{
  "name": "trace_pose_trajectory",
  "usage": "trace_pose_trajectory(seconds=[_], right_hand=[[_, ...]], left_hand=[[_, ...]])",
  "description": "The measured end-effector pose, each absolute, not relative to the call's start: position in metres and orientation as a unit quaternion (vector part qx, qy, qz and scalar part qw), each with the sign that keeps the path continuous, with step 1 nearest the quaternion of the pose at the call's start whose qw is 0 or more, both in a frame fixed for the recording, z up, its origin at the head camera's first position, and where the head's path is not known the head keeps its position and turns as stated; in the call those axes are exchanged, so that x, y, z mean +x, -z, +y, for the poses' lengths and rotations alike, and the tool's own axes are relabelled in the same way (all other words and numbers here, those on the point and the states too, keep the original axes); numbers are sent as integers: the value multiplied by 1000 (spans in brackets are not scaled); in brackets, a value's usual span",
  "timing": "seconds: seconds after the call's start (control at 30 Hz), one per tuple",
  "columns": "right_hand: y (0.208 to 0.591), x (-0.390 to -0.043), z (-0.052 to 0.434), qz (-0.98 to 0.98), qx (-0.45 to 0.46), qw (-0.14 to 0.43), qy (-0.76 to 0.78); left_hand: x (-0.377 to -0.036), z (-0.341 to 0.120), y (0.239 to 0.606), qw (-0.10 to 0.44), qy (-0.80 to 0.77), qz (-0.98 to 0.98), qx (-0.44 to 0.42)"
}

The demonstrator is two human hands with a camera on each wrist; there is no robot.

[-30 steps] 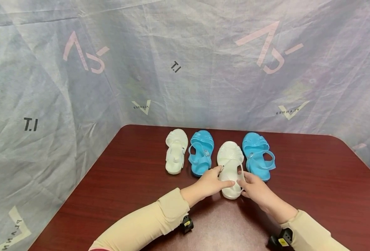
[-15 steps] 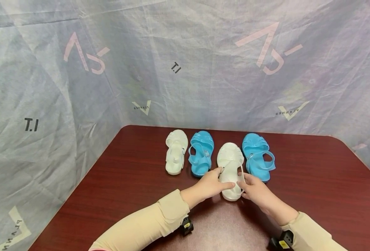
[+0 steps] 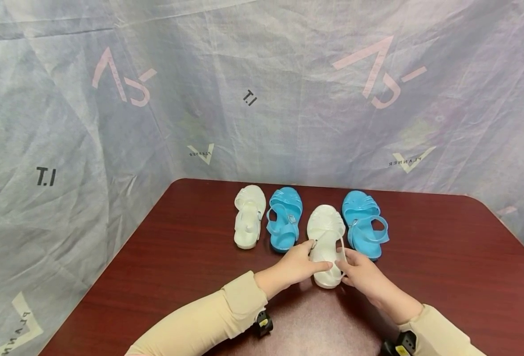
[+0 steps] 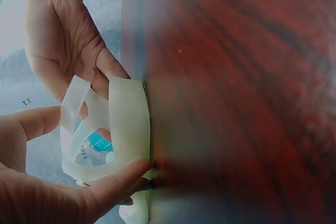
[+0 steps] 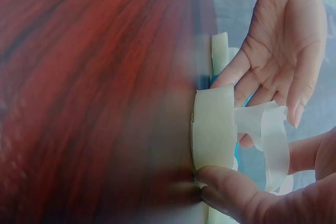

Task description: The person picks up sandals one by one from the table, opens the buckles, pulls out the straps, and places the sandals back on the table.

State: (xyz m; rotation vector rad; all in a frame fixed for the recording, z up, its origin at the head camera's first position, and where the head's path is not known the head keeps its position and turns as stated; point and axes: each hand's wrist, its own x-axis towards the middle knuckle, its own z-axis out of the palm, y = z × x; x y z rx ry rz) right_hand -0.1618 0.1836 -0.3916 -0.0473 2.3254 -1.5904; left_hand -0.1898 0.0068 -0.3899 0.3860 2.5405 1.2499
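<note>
A white sandal (image 3: 326,225) lies on the table between my two hands, toe away from me. My left hand (image 3: 295,262) holds its left side, thumb over the heel strap and fingers near the buckle. From the right, my right hand (image 3: 366,274) grips the heel part, its thumb and fingers about the loose strap loop. In the left wrist view the sandal's heel (image 4: 128,124) faces the camera with fingers low at the sole. The right wrist view shows the strap (image 5: 275,148) standing up behind the heel. The fingers under the sandal's far sides are partly hidden.
Another white sandal (image 3: 247,227) lies at the left, with a blue sandal (image 3: 284,240) beside it. A second blue sandal (image 3: 366,242) is just right of the handled one. Behind the dark red table (image 3: 177,222) hangs a printed grey cloth (image 3: 262,128).
The head view has tilted a little, so everything sits slightly lower in it. Both hands keep nearly the same hold on the white sandal, and the other sandals stay in place.
</note>
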Motion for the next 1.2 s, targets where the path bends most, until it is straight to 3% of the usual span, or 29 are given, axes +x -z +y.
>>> trace_pose_trajectory(seconds=[1.2], right_hand=[[389, -154, 183, 816, -9, 165, 554]], left_hand=[[-180, 6, 391, 141, -434, 879, 139]])
